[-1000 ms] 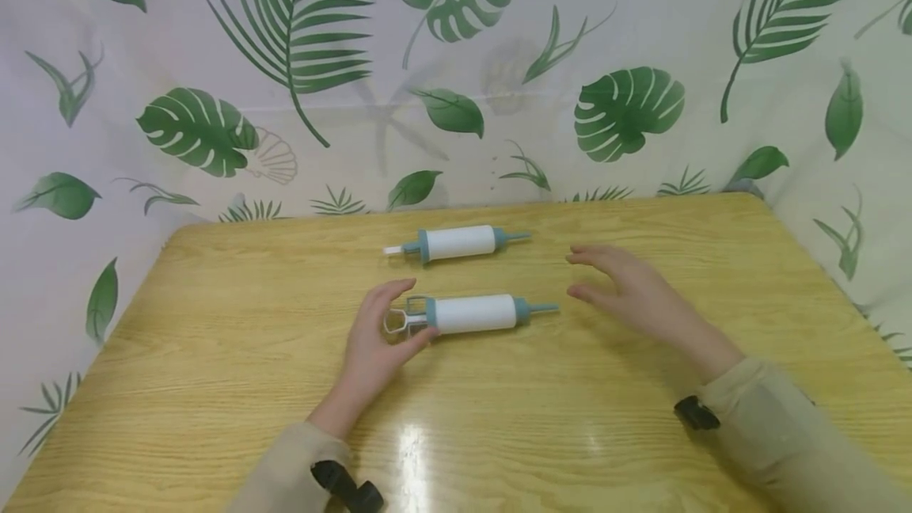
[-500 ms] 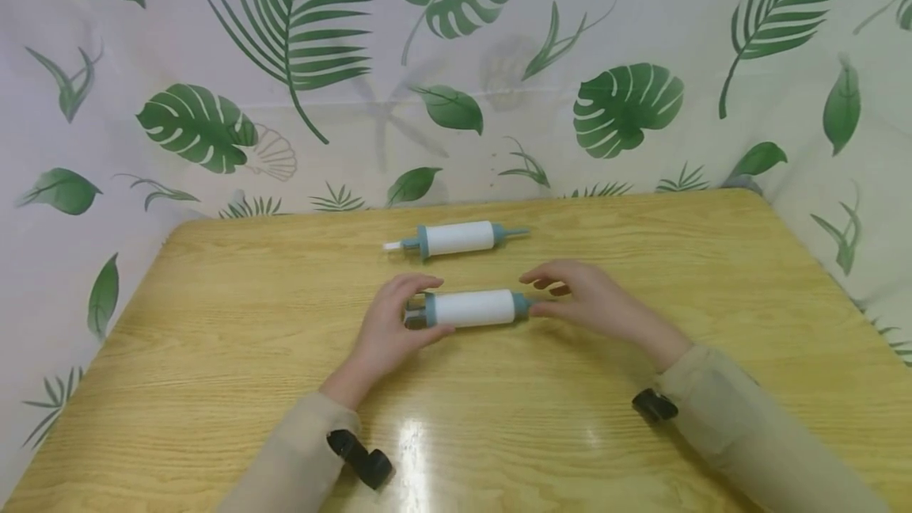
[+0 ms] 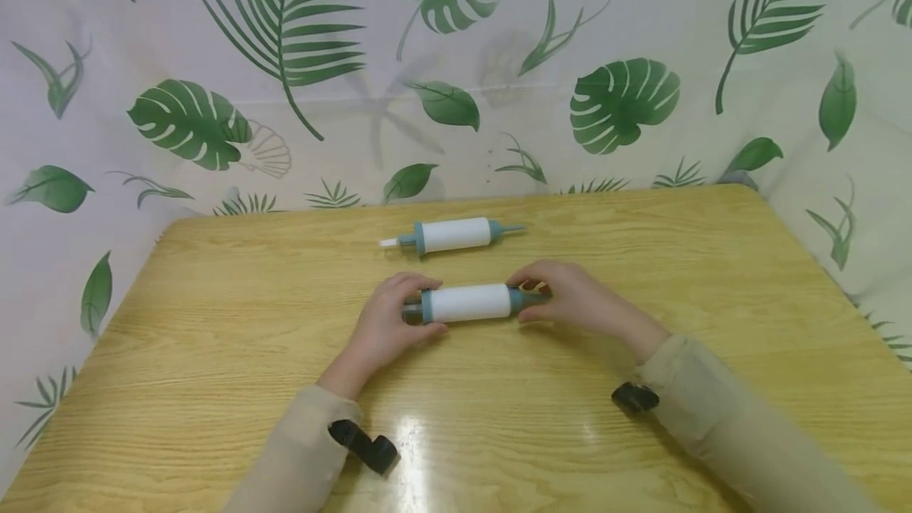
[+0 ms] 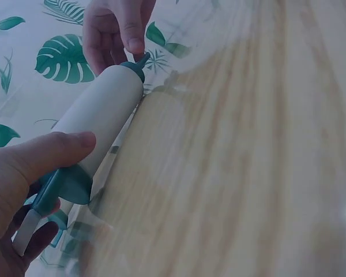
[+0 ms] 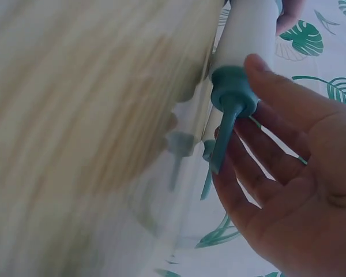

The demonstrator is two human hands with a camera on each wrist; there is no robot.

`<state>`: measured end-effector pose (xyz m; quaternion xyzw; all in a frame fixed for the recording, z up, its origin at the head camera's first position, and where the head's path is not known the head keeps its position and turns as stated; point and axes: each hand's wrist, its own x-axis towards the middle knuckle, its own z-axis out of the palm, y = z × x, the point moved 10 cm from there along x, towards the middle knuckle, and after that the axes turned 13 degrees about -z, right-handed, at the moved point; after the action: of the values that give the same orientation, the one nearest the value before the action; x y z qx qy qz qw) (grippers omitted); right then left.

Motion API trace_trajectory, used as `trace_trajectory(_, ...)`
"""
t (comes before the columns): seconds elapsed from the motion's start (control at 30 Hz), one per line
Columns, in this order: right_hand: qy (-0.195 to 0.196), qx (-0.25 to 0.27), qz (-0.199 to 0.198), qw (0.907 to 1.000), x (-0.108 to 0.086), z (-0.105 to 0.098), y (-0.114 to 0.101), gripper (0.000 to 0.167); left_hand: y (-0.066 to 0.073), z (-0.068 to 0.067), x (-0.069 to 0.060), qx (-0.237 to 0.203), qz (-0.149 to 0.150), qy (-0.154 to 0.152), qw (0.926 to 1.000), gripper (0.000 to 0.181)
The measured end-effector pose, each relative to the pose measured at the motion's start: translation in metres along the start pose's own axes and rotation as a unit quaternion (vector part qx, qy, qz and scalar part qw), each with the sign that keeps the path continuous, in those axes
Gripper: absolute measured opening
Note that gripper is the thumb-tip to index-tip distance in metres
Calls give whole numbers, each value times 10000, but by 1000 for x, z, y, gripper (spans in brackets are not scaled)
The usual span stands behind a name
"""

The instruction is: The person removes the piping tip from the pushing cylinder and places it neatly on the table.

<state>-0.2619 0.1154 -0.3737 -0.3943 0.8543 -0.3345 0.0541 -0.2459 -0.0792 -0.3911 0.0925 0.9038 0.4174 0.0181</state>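
Observation:
A syringe [image 3: 470,303] with a white barrel, teal end pieces and a tapered nozzle lies crosswise on the table in the head view. At its left end, my left hand [image 3: 382,319] grips it around the flange, and in the left wrist view the thumb [image 4: 69,149] lies along the barrel. My right hand [image 3: 579,299] holds the nozzle end, thumb and fingertips on either side of the teal collar [image 5: 233,86]. Part of the handle is hidden behind the left hand. Behind lies a second, similar syringe [image 3: 456,234], which neither hand touches.
The wood-grain table [image 3: 214,370] has a glossy surface and ends at a wall covering [image 3: 527,117] printed with green leaves. Both sleeved wrists wear a black strap [image 3: 363,446].
My right hand has come in from the right to the nozzle end of the near syringe. The left hand has moved slightly right, farther over the flange, and closed around that end.

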Motion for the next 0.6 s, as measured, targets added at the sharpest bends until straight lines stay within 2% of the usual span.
trace_trajectory(0.17, -112, 24, 122, 9999, 2, 4, 2, 47, -2, 0, 1, -153, -145, -45, 9998, 52)
trace_trajectory(0.37, -208, 68, 201, 9996, 2, 6, 5, 41, 0, 0, -1, -191, -53, 14, 9998, 46)
trace_trajectory(0.6, 97, 88, 35, 9999, -3, 0, 1, 35, 2, -2, -5, -310, -106, 63, 9994, 45)
